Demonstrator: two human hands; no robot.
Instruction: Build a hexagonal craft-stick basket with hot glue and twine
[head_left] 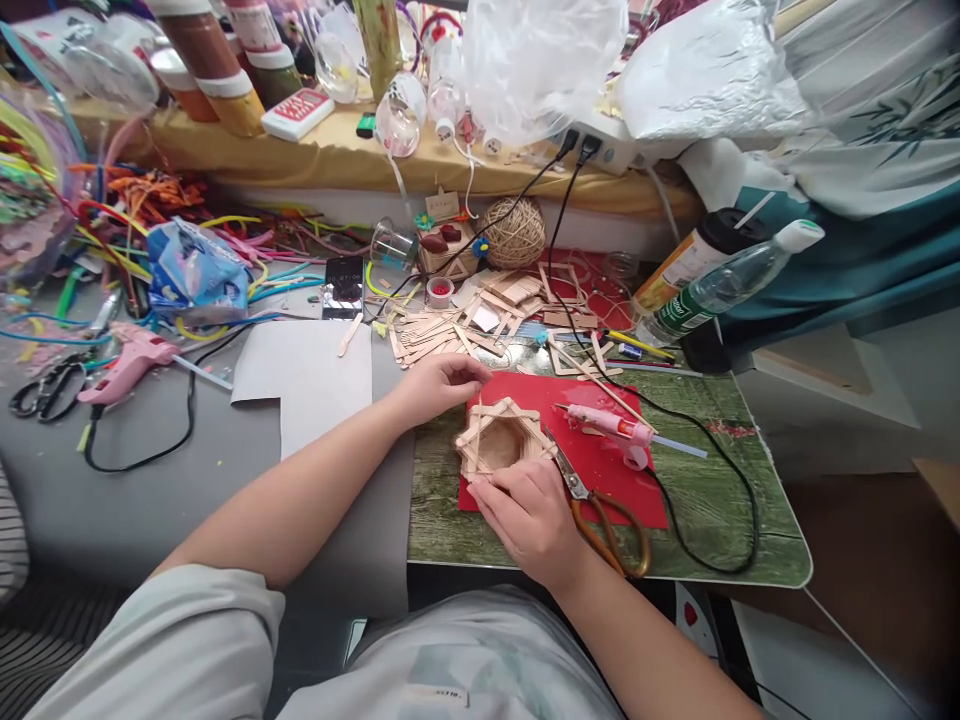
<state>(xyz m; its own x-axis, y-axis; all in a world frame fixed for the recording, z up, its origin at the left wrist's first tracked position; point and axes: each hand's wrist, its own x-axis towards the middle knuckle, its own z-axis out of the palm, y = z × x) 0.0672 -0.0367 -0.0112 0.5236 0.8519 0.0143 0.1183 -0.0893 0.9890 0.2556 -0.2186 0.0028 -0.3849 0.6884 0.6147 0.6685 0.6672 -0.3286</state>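
A many-sided basket of stacked craft sticks (508,412), open at the top, rests on a red sheet (600,490). My right hand (534,512) is closed, thumb and fingers pinching its near rim. One craft stick (480,435) runs across the basket's left side. My left hand (442,388) hovers at the far left of the basket, close to that stick's far end. Its fingers are curled together, and what they hold, if anything, is hidden. Scissors with brown handles (611,530) lie to the right, blades towards the basket. Beyond them lies a pink glue gun (611,424).
Loose craft sticks (431,335) are heaped behind the basket, near a twine ball (514,232). A second pink glue gun (135,365) and black scissors (49,390) lie left. A plastic bottle (731,285) stands right. Black cords (720,450) loop over the green board (442,535).
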